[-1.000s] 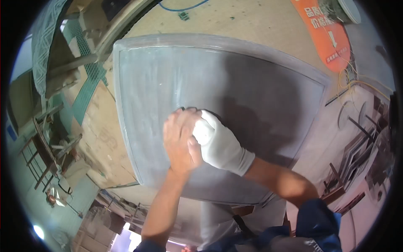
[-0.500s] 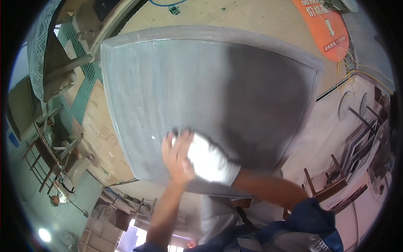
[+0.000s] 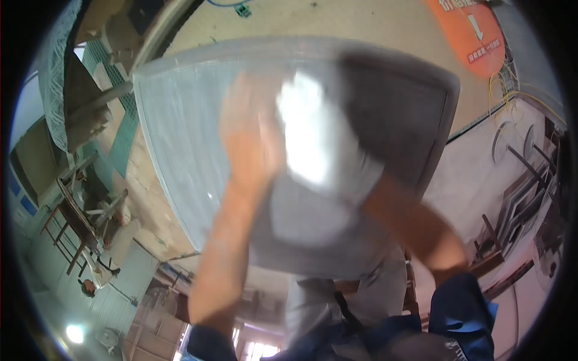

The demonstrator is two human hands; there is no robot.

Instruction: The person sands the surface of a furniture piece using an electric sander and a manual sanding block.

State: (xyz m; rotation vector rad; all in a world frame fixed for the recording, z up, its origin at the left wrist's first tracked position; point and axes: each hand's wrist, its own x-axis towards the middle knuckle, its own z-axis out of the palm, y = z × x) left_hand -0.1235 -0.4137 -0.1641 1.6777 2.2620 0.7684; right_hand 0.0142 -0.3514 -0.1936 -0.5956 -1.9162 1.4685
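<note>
A large grey framed panel [image 3: 198, 126] lies in front of me, with pale streaks on its left part. My bare left hand [image 3: 250, 129] is over its far middle, close beside my right hand [image 3: 322, 135], which wears a white glove. Both hands are smeared by motion, so their fingers do not show clearly. Whether anything lies under them on the panel is hidden. A dark shadow covers the panel's right part.
The panel rests on a tan board surface [image 3: 289, 21]. An orange sign [image 3: 472, 36] and a yellow cord [image 3: 503, 90] are at the far right. Wooden furniture [image 3: 75, 222] stands on the left; round-based stands [image 3: 503, 141] and stacked frames [image 3: 518, 210] are on the right.
Both hands have moved together away from me, from the panel's near part to its far part. The view has shifted slightly.
</note>
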